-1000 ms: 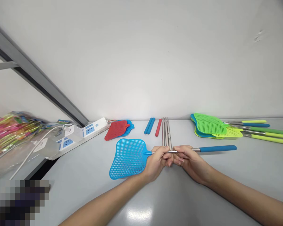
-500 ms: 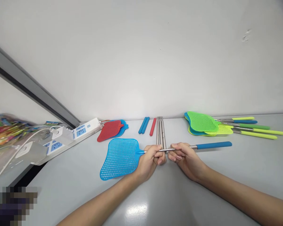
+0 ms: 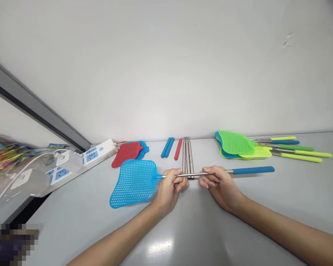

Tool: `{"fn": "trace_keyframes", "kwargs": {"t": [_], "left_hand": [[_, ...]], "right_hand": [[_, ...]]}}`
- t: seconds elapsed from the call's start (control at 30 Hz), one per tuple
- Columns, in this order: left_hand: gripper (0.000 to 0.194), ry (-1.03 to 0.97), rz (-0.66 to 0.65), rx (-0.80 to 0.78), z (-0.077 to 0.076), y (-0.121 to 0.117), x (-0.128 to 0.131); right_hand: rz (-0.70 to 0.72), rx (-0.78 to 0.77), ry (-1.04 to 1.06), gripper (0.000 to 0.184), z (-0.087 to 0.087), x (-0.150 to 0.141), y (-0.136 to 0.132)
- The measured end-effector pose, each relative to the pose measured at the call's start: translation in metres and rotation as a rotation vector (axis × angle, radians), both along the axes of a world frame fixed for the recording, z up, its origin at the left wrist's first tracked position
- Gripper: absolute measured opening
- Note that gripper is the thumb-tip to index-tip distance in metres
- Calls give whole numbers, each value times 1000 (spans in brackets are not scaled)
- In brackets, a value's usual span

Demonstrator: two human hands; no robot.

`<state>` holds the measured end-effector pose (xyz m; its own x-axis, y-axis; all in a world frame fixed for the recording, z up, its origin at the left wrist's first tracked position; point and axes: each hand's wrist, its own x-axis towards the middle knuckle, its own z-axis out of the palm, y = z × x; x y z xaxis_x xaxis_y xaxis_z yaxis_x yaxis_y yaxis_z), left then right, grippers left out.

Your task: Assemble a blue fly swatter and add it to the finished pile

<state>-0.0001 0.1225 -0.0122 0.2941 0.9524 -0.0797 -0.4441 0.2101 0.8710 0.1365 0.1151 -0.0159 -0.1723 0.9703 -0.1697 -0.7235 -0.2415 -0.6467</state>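
My left hand point(image 3: 169, 186) grips the steel shaft point(image 3: 194, 174) of a blue plastic fly swatter, just behind its mesh head point(image 3: 133, 183). My right hand point(image 3: 220, 183) holds the same shaft nearer its blue handle grip point(image 3: 252, 170). A small gap separates the two hands. The mesh head lies low over the table to the left, and its left part shows clear of my hand. Right behind the gap stand several loose steel tubes point(image 3: 187, 157), lying side by side, with their near ends partly behind the shaft.
Farther back lie blue foam grips point(image 3: 167, 147), a red grip point(image 3: 178, 149), red and blue swatter heads point(image 3: 126, 154) and a stack of green, yellow and blue swatters point(image 3: 234, 145). A white power strip point(image 3: 100, 149) and a colourful plastic bag point(image 3: 5, 159) sit at left.
My hands have drawn slightly apart, with more steel shaft showing between them. The swatter head has shifted left, and the whole scene has slid a little left in view.
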Motion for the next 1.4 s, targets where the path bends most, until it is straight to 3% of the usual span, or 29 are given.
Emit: {"fn": "trace_keyframes", "kwargs": {"t": [0.2,0.37,0.47,0.6,1.4], "left_hand": [[42,109,-55,39,0,-2,0],[41,386,-194,153,4,-6,0],[46,412,-259,167,6,-8,-1],[53,386,-327,147,7,-9,-2],[55,412,-277,215,11,-10,2]], "right_hand": [[116,64,-103,42,1,-1,-2],[274,216,-408,43,-3,-2,-7],[324,277,-535,44,-1,-3,-9],[411,306,-530,47,7,-5,-10],[384,325,-527,48,4,-6,-8]]}}
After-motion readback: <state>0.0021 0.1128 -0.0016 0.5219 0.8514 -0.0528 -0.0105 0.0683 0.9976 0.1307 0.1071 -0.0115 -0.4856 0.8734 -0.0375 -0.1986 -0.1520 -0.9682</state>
